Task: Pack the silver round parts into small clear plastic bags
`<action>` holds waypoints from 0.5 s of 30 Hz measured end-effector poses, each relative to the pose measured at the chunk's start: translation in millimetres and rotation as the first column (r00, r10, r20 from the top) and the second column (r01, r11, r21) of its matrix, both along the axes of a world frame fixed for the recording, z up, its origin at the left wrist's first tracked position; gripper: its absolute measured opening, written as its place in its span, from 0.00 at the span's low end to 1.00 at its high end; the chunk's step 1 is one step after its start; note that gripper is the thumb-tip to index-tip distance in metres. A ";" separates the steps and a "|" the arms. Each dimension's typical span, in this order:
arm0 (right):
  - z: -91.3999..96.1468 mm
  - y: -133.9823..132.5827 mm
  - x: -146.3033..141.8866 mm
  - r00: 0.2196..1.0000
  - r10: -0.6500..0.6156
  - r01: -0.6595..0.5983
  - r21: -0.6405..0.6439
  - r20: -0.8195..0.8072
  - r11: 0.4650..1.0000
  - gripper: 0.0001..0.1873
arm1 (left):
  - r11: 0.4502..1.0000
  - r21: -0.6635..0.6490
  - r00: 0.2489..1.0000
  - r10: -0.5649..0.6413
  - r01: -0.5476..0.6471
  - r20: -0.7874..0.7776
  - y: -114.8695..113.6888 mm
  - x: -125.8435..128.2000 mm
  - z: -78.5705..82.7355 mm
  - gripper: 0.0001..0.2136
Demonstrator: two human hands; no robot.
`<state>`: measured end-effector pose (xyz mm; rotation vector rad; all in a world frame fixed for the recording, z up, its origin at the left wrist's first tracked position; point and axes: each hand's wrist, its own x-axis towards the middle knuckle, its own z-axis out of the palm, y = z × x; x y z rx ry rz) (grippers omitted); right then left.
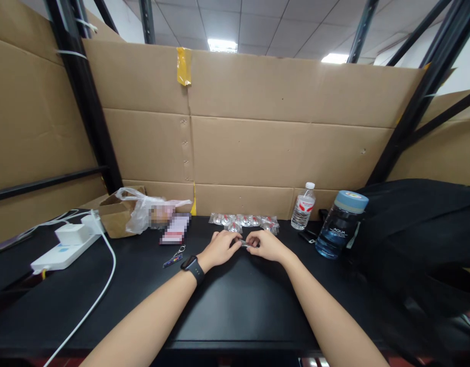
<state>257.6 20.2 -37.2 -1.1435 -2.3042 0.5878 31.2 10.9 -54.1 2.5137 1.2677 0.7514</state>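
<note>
From where I'm standing, left hand (218,250) and right hand (268,246) are both pinching a small shiny packet (244,244) — right in front of the wrapped packets (244,220) on the black table (235,311).

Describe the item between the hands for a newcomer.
On the black table, find the row of clear packets by the cardboard wall. In front, the left hand and right hand meet at a small shiny item; unlike the packets, it's being handled.

From here I see a small shiny packet (244,244), partly hidden, held between the left hand (220,248) and right hand (268,245).
</note>
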 end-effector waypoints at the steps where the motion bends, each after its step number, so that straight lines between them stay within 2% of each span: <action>1: 0.1 0.7 0.3 1.000 0.001 -0.001 -0.017 -0.028 1.000 0.09 | 1.000 -0.006 1.000 0.007 -0.007 0.009 0.4 -0.3 -0.2 0.18; 4: 1.8 2.9 1.6 0.994 -0.028 0.021 -0.067 -0.109 0.998 0.11 | 1.000 -0.013 1.000 0.012 -0.012 0.022 1.5 -1.7 -1.3 0.19; 9: 7.0 5.4 4.5 0.979 -0.102 0.092 -0.069 -0.175 0.993 0.15 | 1.000 -0.026 1.000 -0.012 0.012 0.013 3.4 -4.0 -4.7 0.22; 15: 3.0 6.0 7.5 0.947 -0.063 0.005 -0.182 -0.316 0.983 0.17 | 0.985 -0.048 0.979 -0.158 0.165 0.132 2.4 -6.3 -1.7 0.23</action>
